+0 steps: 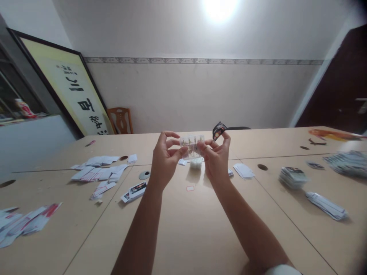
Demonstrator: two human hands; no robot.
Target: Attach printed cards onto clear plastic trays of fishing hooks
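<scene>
Both my hands hold up a small clear plastic case (pixel 191 146) above the middle of the table; rows of small golden pieces show inside it, too small to name. My left hand (pixel 169 158) grips its left end between thumb and fingers. At the right end, my right hand (pixel 215 156) pinches it with thumb and index finger. A dark printed card (pixel 219 130) also sticks up between the fingers of my right hand. Beyond and below the hands, a stack of clear cases (pixel 196 164) stands on the table.
White paper pieces (pixel 100 173) lie to the left, with more red-and-white papers (pixel 31 221) nearer. Printed boxes (pixel 134 191) rest left of my forearm. On the right are stacked cases (pixel 292 177), a bundle of white strips (pixel 327 206) and a heap of packs (pixel 348 163).
</scene>
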